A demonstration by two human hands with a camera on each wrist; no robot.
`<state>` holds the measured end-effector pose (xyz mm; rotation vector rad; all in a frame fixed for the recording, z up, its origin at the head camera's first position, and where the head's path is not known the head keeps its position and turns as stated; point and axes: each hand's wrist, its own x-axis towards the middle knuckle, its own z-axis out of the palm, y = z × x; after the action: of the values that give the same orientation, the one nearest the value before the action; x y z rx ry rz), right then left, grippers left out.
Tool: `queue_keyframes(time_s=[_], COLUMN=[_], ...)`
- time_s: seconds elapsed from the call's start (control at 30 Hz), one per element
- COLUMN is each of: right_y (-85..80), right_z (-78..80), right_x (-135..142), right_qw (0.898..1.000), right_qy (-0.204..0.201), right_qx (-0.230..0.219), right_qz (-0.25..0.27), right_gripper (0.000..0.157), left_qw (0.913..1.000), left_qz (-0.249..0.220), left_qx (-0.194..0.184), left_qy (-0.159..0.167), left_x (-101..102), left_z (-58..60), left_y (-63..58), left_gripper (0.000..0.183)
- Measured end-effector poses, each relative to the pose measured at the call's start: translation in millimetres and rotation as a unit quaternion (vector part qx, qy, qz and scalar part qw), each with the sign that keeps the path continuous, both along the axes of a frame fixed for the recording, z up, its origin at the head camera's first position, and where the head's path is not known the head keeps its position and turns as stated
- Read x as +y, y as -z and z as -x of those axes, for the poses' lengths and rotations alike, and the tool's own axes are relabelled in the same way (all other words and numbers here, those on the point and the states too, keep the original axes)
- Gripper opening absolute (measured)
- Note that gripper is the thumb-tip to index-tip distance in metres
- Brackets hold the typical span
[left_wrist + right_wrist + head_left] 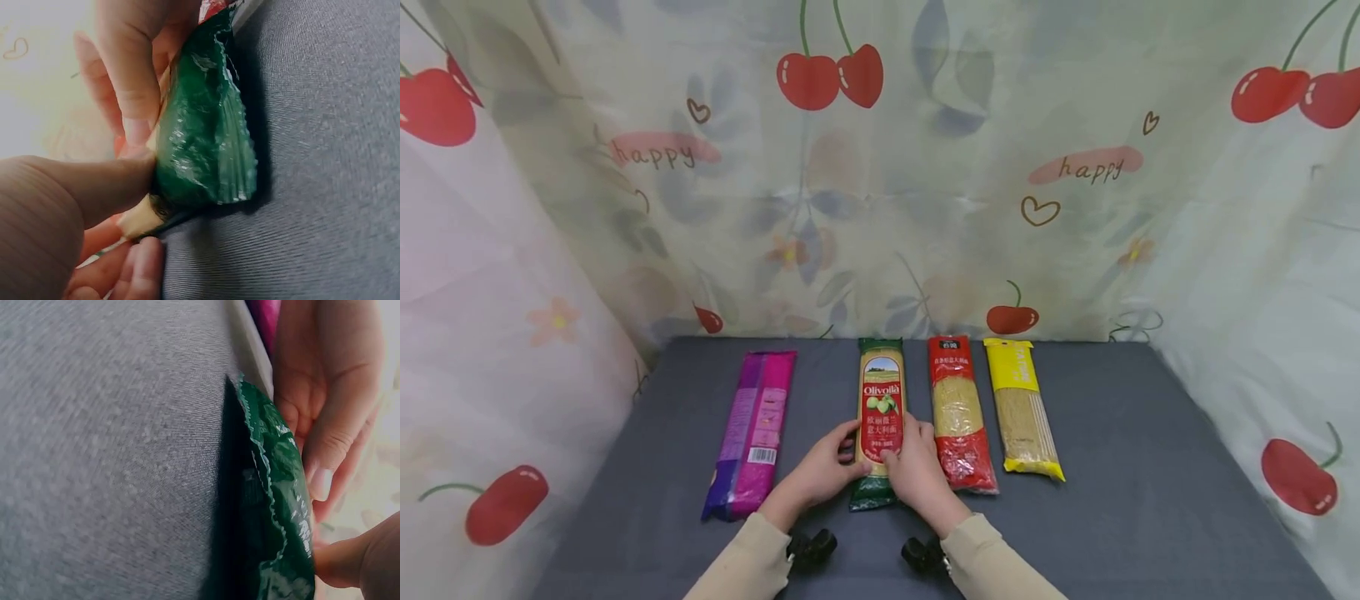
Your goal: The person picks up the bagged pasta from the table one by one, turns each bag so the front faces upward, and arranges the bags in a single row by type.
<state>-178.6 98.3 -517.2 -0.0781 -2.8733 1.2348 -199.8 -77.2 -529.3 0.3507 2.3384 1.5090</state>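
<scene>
Two hands, one packet between them. Left hand (pixel 822 472): enters from bottom centre-left in a beige sleeve (pixel 745 560), thumb laid on the packet's face, other fingers curled about its left edge, pinching it. Right hand (pixel 919 468): enters from bottom centre-right, thumb on the face, fingers bent round the right edge, likewise pinching. Item held: Olivoilà spaghetti packet (pixel 882 404), lower centre of the frame, upright lengthwise, face up; red label, green ends, tan pasta at the label's margins; crimped lower end (pixel 234 150) shown large in the left wrist view. Whether that end touches the cloth cannot be told. Left of centre: one purple-and-magenta packet (pixel 752 429), tilted, barcode on its lower half, contents hidden. Just right of the held packet: one red packet (pixel 958 408), pale spaghetti in its clear middle window. Beside it, farther right: one yellow packet (pixel 1024 408), darker tan strands showing below a printed top. Support: dark grey tablecloth (pixel 1120 450). Upper frame: one cherry-print curtain (pixel 887 175), "happy" lettered twice.
</scene>
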Motion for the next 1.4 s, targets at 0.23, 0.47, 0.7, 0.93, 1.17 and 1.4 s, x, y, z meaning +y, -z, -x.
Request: queue_keyframes(time_s=[0.23,0.47,0.7,0.93,1.17,1.4], right_y=[-7.1,-12.9,-15.0,-15.0,-15.3,-8.8], right_z=[-4.3,-3.6,-2.9,-10.1,-18.1,-16.9], right_x=[-2.6,-8.7,-19.8,-37.7,-59.2,-77.3], right_qw=[0.998,0.993,0.983,0.975,0.968,0.962], right_qy=[-0.022,-0.043,-0.071,-0.080,-0.080,-0.114], right_qx=[0.060,0.075,0.080,0.065,0.073,0.022], right_qz=[-0.030,0.085,0.146,0.196,0.227,0.245], right_gripper=[0.063,0.070,0.073,0.070,0.070,0.073], left_qw=[0.9975,0.9895,0.9851,0.9820,0.9803,0.9737], left_qz=[0.038,0.055,0.073,0.073,0.073,0.109], left_qx=[0.058,0.097,0.090,0.106,0.101,0.102], left_qy=[-0.014,-0.092,-0.127,-0.138,-0.153,-0.173], left_x=[-13.0,-36.6,-63.8,-83.9,-101.9,-115.3], left_z=[-4.3,-2.8,1.7,6.1,14.6,29.9], left_y=[-16.3,-38.9,-46.9,-41.8,-35.0,-39.0], left_gripper=[0.059,0.058,0.066,0.064,0.069,0.067])
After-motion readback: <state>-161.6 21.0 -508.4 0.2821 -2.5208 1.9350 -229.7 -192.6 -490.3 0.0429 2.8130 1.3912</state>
